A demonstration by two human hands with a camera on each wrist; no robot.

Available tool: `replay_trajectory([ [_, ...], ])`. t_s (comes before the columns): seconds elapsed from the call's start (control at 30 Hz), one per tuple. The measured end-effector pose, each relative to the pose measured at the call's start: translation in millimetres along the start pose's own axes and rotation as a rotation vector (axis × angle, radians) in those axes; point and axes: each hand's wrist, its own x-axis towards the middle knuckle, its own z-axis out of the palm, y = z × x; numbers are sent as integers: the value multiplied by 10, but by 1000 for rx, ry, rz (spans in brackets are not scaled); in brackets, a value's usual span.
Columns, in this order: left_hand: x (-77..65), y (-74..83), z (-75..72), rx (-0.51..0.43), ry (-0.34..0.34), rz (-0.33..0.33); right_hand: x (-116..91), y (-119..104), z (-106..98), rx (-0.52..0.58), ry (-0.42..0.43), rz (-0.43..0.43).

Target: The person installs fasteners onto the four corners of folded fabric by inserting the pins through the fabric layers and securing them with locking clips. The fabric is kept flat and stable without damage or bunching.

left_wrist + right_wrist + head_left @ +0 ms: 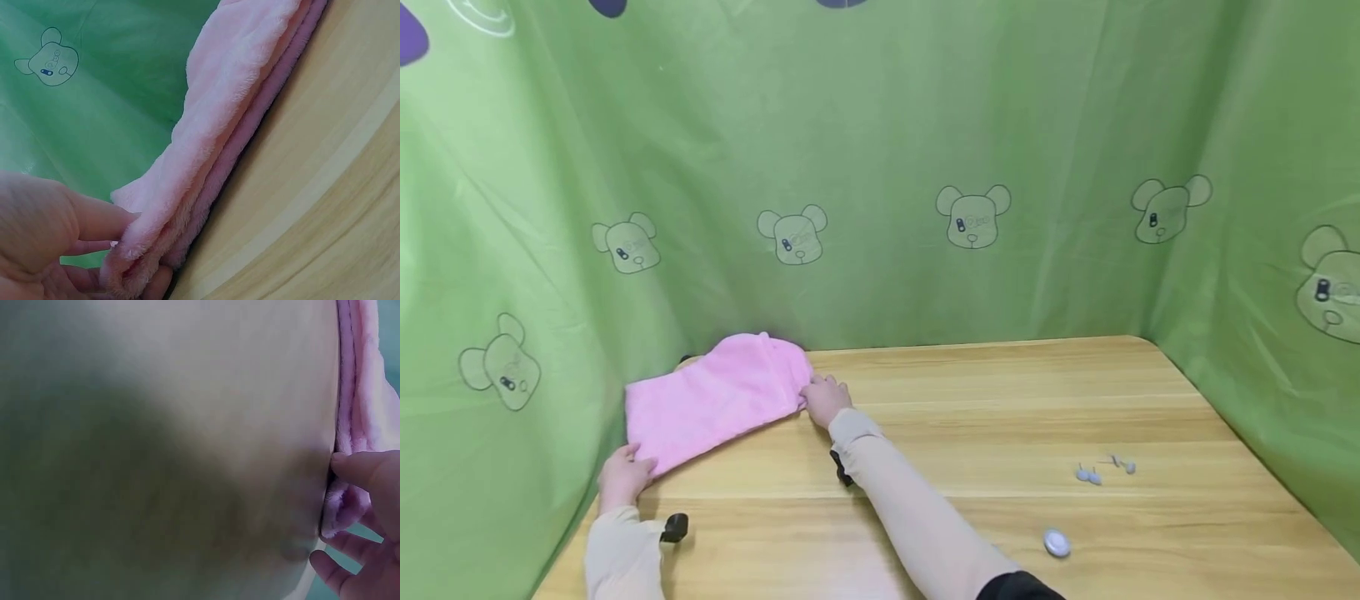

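Observation:
A folded pink plush towel (715, 404) lies at the far left of the wooden table, its layers showing along the front edge. At its near left corner my left hand (623, 477) grips the cloth; in the left wrist view the thumb lies on top, with fingertips under the folded towel (206, 144). My right hand (826, 400) holds the right end. The right wrist view has that hand's thumb (356, 467) against the towel's front edge and other fingers on the far side, around the corner.
Several small pale pieces with thin pins (1093, 477) lie on the right of the table (955, 417). Nearer the front is a round whitish disc (1057, 543). A green curtain (880, 275) with bear faces stands behind and at both sides. A dark-and-tan bit (686, 361) shows behind the towel.

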Motion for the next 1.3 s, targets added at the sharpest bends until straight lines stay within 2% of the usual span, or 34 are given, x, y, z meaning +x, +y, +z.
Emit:
replay_trajectory([
  [0.27, -18, 8, -31, 57, -50, 12, -49, 89, -127, -59, -7, -81],
  [0.47, -44, 39, -33, 104, -95, 75, -51, 253, -181, -124, 30, -190],
  [0.73, -48, 164, 63, 250, -117, 199, -119, 526, -308, -15, -25, -259],
  [1.07, -143, 315, 249, 256, -166, 282, -394, 835, -439, 36, -37, -363],
  [1.3, -198, 502, 402, 297, -206, 326, -611, 1085, -520, 56, -51, -379],
])
